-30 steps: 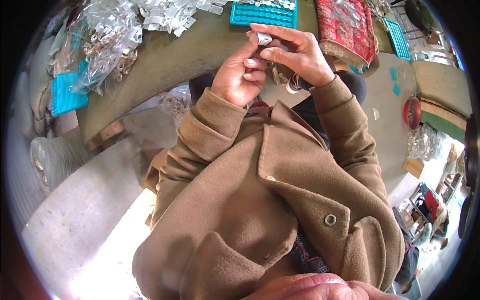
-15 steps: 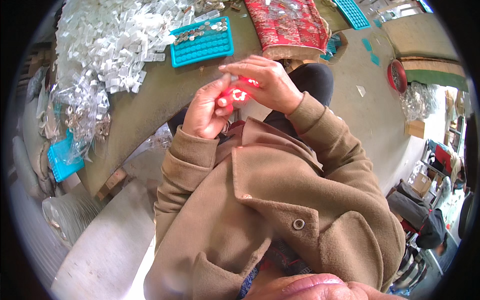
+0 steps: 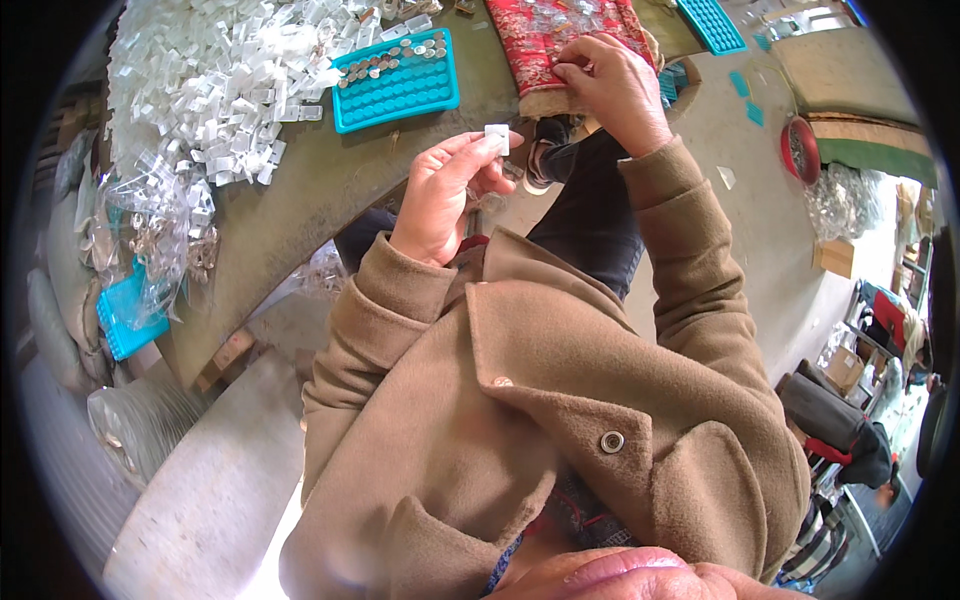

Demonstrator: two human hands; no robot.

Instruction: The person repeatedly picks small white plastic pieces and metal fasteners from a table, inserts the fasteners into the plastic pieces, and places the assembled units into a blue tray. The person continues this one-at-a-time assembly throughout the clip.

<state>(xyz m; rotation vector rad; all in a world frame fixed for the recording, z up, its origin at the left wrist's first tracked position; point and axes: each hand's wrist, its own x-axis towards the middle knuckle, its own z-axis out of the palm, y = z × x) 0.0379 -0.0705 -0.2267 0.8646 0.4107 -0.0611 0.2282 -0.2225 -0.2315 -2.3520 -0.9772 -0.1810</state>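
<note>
My left hand [image 3: 447, 187] pinches a small white block [image 3: 497, 139] between thumb and fingertips, in front of the table edge. Something clear and rounded shows under its lower fingers, too indistinct to name. Over at the red patterned cloth [image 3: 520, 45], my right hand [image 3: 617, 88] has its thumb and index finger pressed together at the cloth's near part. Whatever those fingertips hold, if anything, is too small to make out. Small clear pieces [image 3: 575, 18] lie on the cloth. Left of it, a turquoise tray [image 3: 400, 98] with rows of round pockets carries several small silvery discs [image 3: 405, 50].
A large heap of small white and clear blocks [image 3: 220, 85] covers the table's left part, with clear plastic bags [image 3: 160, 225] at its edge. Another turquoise tray [image 3: 712, 25] is at the far right. A red bowl [image 3: 798, 150] stands beyond my right arm.
My hands were together around a red glow; now they are apart and the glow is gone. The right hand has moved away and right to the red cloth. The left hand keeps the white block.
</note>
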